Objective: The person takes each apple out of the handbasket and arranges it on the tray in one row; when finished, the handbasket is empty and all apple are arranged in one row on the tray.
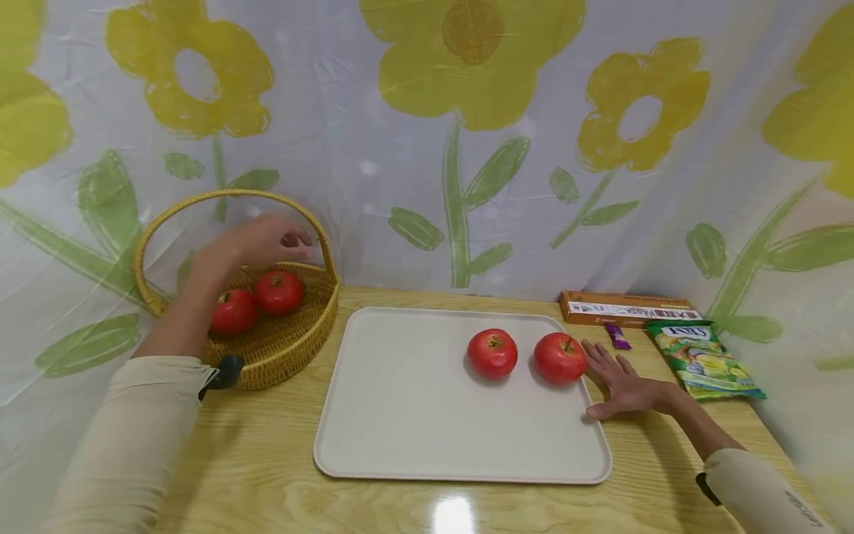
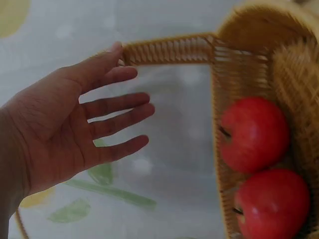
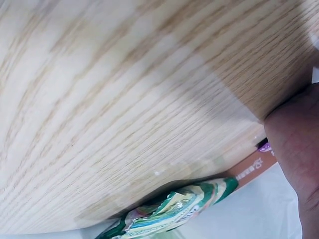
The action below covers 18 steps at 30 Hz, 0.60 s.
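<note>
My left hand point(image 1: 267, 239) is raised over the wicker basket point(image 1: 323, 326), under its arched handle. In the left wrist view that hand point(image 2: 65, 119) has its fingers spread and holds nothing; the thumb tip overlaps the handle, and whether it touches I cannot tell. Two red apples, one at the left point(image 1: 233, 311) and one at the right point(image 1: 279, 292), lie inside the basket. Two more apples, one nearer the middle point(image 1: 492, 354) and one farther right point(image 1: 560, 359), sit on the white tray point(image 1: 414, 415). At the tray's right edge my right hand point(image 1: 620, 386) spreads its fingers, the fingertips close beside the right apple.
A long brown box point(image 1: 630, 308) lies at the table's back right, with a small purple packet point(image 1: 617, 337) before it. A green snack bag point(image 1: 703, 360) rests to the right of my right hand. The flowered curtain point(image 1: 347, 148) hangs behind the wooden table point(image 1: 280, 460).
</note>
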Motion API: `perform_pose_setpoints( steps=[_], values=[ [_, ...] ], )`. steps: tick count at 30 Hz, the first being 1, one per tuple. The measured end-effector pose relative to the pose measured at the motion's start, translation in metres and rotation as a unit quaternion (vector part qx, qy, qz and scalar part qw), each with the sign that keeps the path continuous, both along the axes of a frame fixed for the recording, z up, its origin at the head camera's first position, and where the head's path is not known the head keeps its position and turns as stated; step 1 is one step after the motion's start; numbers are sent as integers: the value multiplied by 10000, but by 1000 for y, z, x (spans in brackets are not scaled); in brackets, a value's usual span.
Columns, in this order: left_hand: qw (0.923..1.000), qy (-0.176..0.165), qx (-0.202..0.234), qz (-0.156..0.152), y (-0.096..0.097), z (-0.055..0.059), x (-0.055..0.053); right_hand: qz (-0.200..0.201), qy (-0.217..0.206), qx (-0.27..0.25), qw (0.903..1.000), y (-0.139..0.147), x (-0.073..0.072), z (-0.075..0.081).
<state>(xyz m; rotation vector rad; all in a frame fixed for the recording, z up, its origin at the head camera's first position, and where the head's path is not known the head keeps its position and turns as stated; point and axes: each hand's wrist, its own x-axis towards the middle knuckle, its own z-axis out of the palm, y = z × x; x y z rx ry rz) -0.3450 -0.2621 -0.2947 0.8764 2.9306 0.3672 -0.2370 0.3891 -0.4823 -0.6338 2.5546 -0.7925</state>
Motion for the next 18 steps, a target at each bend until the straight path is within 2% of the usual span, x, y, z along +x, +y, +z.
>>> perform_pose_setpoints(
  steps=[5, 10, 13, 18],
  values=[
    [9991, 29, -240, 354, -15, -15, -13, -4, -13, 20, 10000, -3, -2, 0],
    [9969, -337, -243, 668, -28, -34, -24, -72, -72, 114, 9999, -7, -2, 2],
    [9950, -579, -293, 753, -34, -44, -29, -73, -62, 225, 9997, -6, -1, 2],
    [9936, -688, -408, 798, -38, -57, -36, -91, -47, 301, 9995, -6, 1, 6]
  ],
)
